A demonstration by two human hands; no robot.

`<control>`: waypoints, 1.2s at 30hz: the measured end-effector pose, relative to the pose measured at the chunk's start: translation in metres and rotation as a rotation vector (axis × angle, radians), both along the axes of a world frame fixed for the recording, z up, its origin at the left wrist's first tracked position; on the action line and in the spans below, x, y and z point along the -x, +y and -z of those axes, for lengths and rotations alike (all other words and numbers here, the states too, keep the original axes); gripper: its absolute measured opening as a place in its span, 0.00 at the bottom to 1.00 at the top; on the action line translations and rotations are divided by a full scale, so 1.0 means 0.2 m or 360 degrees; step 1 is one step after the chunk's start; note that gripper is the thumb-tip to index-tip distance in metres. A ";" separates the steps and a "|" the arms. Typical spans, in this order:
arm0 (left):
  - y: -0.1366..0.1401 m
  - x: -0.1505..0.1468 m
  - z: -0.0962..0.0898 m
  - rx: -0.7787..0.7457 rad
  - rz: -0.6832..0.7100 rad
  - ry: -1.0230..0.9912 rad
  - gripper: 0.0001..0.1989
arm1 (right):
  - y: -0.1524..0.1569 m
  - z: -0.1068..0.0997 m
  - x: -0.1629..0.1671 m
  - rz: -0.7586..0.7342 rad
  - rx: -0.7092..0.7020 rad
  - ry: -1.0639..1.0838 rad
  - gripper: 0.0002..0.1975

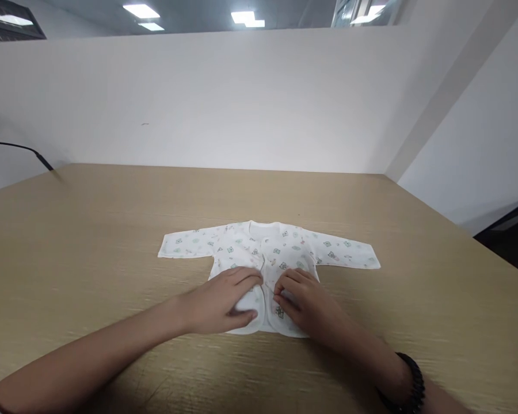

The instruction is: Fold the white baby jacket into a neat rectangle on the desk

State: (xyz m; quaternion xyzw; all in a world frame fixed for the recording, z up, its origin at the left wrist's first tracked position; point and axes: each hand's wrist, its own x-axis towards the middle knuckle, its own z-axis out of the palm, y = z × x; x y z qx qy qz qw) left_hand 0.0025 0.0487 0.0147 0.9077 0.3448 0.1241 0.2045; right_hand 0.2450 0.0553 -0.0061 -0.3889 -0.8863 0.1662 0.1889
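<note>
A white long-sleeved baby shirt [280, 244] with small green and grey animal prints lies face up, its sleeves spread to both sides and its neckline away from me. The two front panels meet near the middle. Over the left-hand panel rests my left hand [231, 299], thumb apart from the fingers, fingertips at the front opening. On the other panel, my right hand [302, 299] has thumb and fingertips pinched together beside the opening. Exactly which bit of the shirt is between them is too small to tell. My hands cover parts of the lower shirt.
The shirt lies on a wood-coloured table [112, 218]. A white partition [224, 103] rises along its back edge, with white walls at the sides. A black cable [38, 156] reaches in at the left, and a dark object [511, 238] stands beyond the right edge.
</note>
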 end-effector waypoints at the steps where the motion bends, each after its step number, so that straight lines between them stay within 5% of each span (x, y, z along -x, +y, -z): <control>1: 0.00 0.00 0.01 0.0006 -0.0012 -0.0032 0.21 | 0.00 0.00 0.00 0.0001 -0.0013 -0.0010 0.05; 4: 0.00 0.01 0.04 0.0028 -0.0050 -0.0097 0.20 | -0.01 0.00 0.00 -0.0008 -0.0043 -0.0054 0.06; 8: -0.01 0.02 0.05 0.0041 -0.0102 0.0011 0.35 | -0.01 0.00 -0.02 -0.0048 -0.0033 -0.0043 0.04; 13: -0.01 0.02 0.07 0.0094 0.0041 0.0270 0.37 | -0.01 0.02 -0.03 -0.0119 -0.0082 -0.0180 0.29; 17: 0.00 0.03 0.06 0.0083 0.0061 0.0262 0.38 | -0.01 0.02 -0.05 -0.0199 0.0035 -0.0243 0.36; 23: 0.20 0.00 0.00 0.0006 -0.0173 -0.0154 0.20 | 0.19 -0.06 -0.01 -0.0012 0.0178 0.0203 0.16; 27: 0.45 -0.08 0.04 -0.0223 -0.0489 -0.0251 0.11 | 0.44 -0.02 0.13 0.0255 -0.0182 0.0360 0.14; 36: 0.54 -0.07 0.19 -0.0201 -0.0392 -0.0406 0.11 | 0.53 0.14 0.16 0.0253 -0.0260 0.0255 0.12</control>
